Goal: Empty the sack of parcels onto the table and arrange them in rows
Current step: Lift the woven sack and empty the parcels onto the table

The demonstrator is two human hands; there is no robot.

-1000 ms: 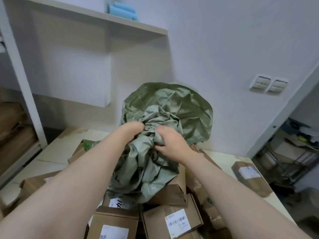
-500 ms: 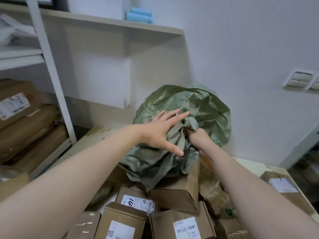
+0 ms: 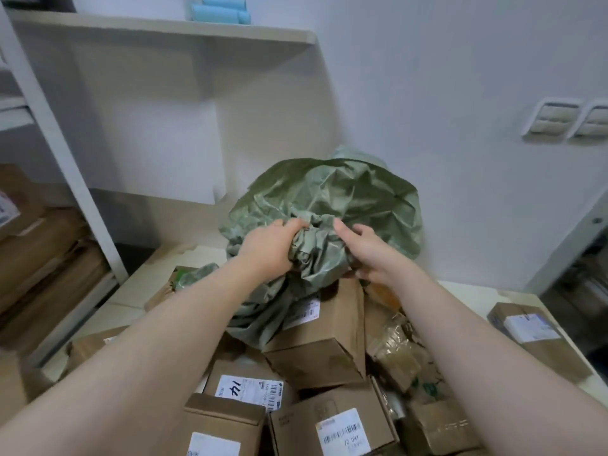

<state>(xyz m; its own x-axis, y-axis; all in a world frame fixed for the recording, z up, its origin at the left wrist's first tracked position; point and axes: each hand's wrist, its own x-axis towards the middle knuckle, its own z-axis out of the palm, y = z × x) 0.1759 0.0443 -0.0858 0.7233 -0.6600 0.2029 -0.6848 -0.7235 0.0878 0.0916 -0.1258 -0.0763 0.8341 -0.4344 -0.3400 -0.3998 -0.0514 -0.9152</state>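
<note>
A crumpled green sack (image 3: 345, 199) lies bunched on top of a heap of brown cardboard parcels (image 3: 322, 337) on the pale table (image 3: 138, 291). My left hand (image 3: 273, 245) grips a fistful of the sack's fabric at its left. My right hand (image 3: 368, 251) is on the sack's right side, thumb up, its fingers curled around the fabric. Several labelled boxes (image 3: 342, 426) crowd the near edge below my arms. A single parcel (image 3: 533, 337) lies apart at the right.
A white shelf unit (image 3: 158, 31) hangs on the wall behind, with blue rolls (image 3: 220, 9) on top. To the left a rack (image 3: 39, 245) holds more brown boxes. Wall switches (image 3: 569, 120) sit at the right. Bare table shows at the far left.
My left hand, spread flat over the sack half a second ago, has closed on a bunch of fabric. My right hand has shifted to the sack's right side.
</note>
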